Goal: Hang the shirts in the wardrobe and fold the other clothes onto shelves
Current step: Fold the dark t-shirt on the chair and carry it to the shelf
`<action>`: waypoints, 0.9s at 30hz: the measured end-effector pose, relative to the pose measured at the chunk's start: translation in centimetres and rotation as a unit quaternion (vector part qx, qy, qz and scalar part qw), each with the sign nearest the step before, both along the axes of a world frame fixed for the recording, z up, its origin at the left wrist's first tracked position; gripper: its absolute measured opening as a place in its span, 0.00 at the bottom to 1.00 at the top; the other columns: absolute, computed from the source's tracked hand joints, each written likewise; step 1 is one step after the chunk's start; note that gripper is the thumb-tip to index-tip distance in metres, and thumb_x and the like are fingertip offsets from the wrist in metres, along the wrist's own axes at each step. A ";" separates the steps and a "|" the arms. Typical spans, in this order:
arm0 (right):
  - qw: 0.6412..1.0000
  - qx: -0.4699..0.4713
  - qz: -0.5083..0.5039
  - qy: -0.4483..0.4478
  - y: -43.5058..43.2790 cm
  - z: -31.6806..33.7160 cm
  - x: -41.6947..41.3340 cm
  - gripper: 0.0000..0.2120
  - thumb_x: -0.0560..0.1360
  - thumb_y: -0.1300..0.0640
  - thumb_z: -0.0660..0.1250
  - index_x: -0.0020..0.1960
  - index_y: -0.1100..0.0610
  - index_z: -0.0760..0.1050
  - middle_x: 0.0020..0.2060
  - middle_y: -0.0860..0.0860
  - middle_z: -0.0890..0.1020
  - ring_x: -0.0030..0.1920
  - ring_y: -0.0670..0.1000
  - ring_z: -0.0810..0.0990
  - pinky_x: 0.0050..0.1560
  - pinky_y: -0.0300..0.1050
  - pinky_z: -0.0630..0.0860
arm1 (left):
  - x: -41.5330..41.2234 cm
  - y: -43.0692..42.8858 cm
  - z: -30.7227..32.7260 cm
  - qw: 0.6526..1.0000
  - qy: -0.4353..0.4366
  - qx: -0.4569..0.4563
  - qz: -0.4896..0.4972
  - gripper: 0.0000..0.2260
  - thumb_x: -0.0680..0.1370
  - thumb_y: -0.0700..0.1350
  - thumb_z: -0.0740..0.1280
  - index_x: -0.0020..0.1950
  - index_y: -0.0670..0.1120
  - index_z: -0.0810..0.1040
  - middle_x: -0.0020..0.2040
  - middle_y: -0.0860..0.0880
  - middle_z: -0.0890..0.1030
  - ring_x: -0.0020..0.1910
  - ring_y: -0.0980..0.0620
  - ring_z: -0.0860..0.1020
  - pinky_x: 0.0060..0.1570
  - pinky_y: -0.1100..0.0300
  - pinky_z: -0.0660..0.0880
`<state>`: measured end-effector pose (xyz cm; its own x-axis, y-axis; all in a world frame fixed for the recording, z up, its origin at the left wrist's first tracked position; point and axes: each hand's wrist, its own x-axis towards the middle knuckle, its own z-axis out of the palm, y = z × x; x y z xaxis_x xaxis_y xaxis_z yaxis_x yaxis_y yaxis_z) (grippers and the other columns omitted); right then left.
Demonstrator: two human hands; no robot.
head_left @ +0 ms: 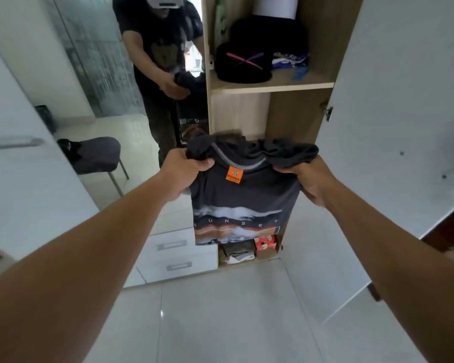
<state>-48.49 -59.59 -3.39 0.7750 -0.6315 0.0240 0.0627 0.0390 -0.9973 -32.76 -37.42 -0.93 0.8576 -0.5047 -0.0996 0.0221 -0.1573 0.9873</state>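
Observation:
A dark grey T-shirt (244, 200) with an orange neck label and a sunset print hangs in front of the open wardrobe. My left hand (188, 170) grips its left shoulder and my right hand (309, 179) grips its right shoulder, both bunching the fabric at the top. The shirt is folded narrow and hangs straight down. Behind it stands the wooden wardrobe (294, 119). Its upper shelf (273, 86) carries a black cap and folded clothes. Folded clothes (240, 251) also lie at the bottom, partly hidden by the shirt.
The white wardrobe door (393, 127) stands open on the right. A mirror (116, 100) on the left reflects a person, a grey chair and the floor. White drawers (176, 255) sit low beside the wardrobe. Pale floor tiles (220, 323) lie below.

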 end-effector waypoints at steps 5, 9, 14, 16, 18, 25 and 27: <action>1.000 -0.001 -0.017 0.021 -5.5 -3.2 2.3 0.20 0.67 0.67 0.79 0.56 0.57 0.82 0.55 0.54 0.86 0.57 0.54 0.84 0.64 0.53 0.78 | 2.8 -5.9 -4.1 1.000 0.005 0.000 0.025 0.07 0.71 0.42 0.79 0.46 0.47 0.84 0.47 0.47 0.86 0.49 0.45 0.84 0.57 0.47 0.80; 0.999 -0.008 -0.026 0.047 -10.0 -5.9 4.5 0.23 0.67 0.66 0.80 0.61 0.59 0.81 0.57 0.54 0.85 0.58 0.55 0.83 0.65 0.55 0.77 | 4.3 -11.0 -6.9 1.000 -0.012 -0.019 0.007 0.08 0.75 0.36 0.74 0.50 0.47 0.81 0.45 0.51 0.83 0.51 0.48 0.82 0.56 0.55 0.78; 0.996 -0.014 -0.028 0.078 -16.6 -9.1 8.7 0.28 0.65 0.63 0.81 0.63 0.63 0.79 0.58 0.58 0.84 0.61 0.58 0.81 0.68 0.58 0.74 | 8.9 -17.7 -10.6 0.999 -0.039 -0.005 0.006 0.08 0.77 0.39 0.73 0.54 0.49 0.82 0.50 0.49 0.84 0.55 0.48 0.82 0.60 0.51 0.78; 0.996 -0.015 -0.012 0.089 -18.3 -10.6 10.3 0.28 0.66 0.63 0.80 0.65 0.63 0.78 0.61 0.58 0.83 0.63 0.58 0.80 0.69 0.58 0.73 | 10.5 -20.0 -12.9 0.998 -0.061 0.007 0.025 0.08 0.77 0.42 0.73 0.55 0.51 0.82 0.52 0.50 0.85 0.56 0.47 0.82 0.61 0.48 0.77; 0.995 -0.008 -0.018 0.103 -20.3 -12.5 12.2 0.26 0.73 0.66 0.74 0.70 0.65 0.73 0.65 0.60 0.79 0.67 0.60 0.77 0.71 0.57 0.70 | 12.2 -22.5 -15.1 0.996 -0.069 0.022 0.053 0.09 0.77 0.44 0.73 0.56 0.53 0.83 0.52 0.50 0.85 0.56 0.46 0.81 0.61 0.46 0.77; 0.994 0.052 -0.019 0.098 -24.8 -18.4 17.9 0.16 0.71 0.63 0.76 0.58 0.54 0.82 0.55 0.53 0.86 0.56 0.55 0.84 0.62 0.55 0.78 | 19.1 -30.1 -21.1 0.989 -0.081 0.038 0.119 0.12 0.76 0.42 0.73 0.59 0.45 0.81 0.56 0.44 0.84 0.60 0.44 0.80 0.62 0.47 0.77; 0.992 0.089 0.000 0.086 -24.9 -19.7 19.7 0.16 0.73 0.62 0.74 0.60 0.54 0.81 0.54 0.52 0.86 0.55 0.54 0.85 0.61 0.54 0.79 | 21.5 -31.6 -22.0 0.985 -0.097 0.052 0.134 0.15 0.76 0.42 0.73 0.62 0.42 0.80 0.59 0.43 0.83 0.62 0.44 0.79 0.63 0.49 0.76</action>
